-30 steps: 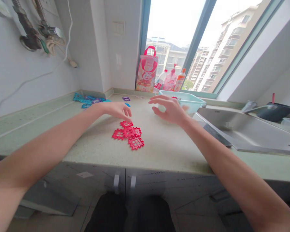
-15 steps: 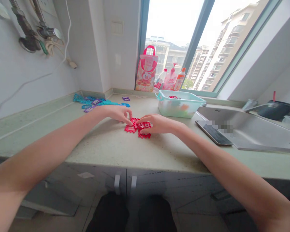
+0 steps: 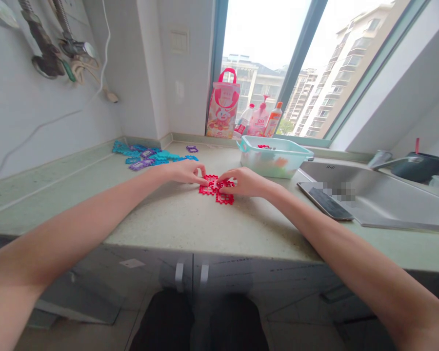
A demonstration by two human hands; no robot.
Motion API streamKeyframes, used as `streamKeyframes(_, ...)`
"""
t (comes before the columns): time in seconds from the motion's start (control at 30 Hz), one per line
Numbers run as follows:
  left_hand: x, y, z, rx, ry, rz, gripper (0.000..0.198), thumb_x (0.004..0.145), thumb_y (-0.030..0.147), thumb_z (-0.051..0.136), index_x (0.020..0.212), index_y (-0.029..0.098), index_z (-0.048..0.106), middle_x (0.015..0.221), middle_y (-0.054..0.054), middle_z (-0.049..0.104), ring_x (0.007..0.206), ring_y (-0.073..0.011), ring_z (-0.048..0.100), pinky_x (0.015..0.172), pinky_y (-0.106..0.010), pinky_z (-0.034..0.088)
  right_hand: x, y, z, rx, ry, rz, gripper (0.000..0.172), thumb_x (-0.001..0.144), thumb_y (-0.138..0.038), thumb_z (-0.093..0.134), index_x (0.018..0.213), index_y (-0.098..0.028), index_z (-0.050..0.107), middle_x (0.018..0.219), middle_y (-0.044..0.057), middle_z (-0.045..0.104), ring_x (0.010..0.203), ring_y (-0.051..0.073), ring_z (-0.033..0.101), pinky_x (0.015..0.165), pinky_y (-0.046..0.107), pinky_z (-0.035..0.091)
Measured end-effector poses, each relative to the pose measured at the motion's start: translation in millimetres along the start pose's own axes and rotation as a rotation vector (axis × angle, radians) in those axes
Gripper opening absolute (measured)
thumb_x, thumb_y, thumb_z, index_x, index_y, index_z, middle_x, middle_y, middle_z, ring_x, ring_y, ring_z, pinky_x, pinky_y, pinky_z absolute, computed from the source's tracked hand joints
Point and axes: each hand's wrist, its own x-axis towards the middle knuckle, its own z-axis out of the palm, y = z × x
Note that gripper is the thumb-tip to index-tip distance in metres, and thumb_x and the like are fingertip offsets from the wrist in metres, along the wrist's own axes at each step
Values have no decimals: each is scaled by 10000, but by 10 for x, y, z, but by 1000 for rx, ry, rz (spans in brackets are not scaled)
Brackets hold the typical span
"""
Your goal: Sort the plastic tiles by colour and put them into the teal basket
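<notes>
Several red square-framed building pieces (image 3: 208, 189) with toothed edges lie in a cluster on the countertop (image 3: 175, 219). My left hand (image 3: 186, 171) comes in from the left, its thumb and fingers closed on the left edge of the cluster. From the right, my right hand (image 3: 244, 182) pinches the right part of the red pieces, and its fingers hide some of them. Whether the pieces are interlocked or only touching, I cannot tell. Behind my left hand is a pile of blue and purple pieces (image 3: 146, 155).
A pale teal plastic bin (image 3: 269, 163) with pieces inside stands behind my right hand. One purple piece (image 3: 192, 149) lies near the wall. To the right, a phone (image 3: 324, 202) rests at the edge of the steel sink (image 3: 398, 204). Bottles (image 3: 258, 122) and a bag (image 3: 222, 109) stand by the window.
Both hands have shifted slightly right and away from me with the red pieces. The cluster looks more compact, its left and right parts closer in line.
</notes>
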Motion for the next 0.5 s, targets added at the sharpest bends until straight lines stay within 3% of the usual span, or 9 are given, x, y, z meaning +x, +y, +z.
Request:
streamKeyframes(0.27,53,25,111,11,65,58,577,901,727,716,1189,230,773,833,-22,748,742,-210,684,657,-293,412,23,50,52,-54,233,21,298,990,-341,798,1265,-232,828,1191,85,845,1028,230,779,884,332,558)
streamKeyframes(0.5,51,58,154,-2,82,159,591,946,714,692,1286,247,816,855,-30,776,734,-193,690,673,-285,427,27,53,79,-71,35,72,240,1007,-339,781,1213,-240,854,1127,78,860,938,222,777,854,327,548)
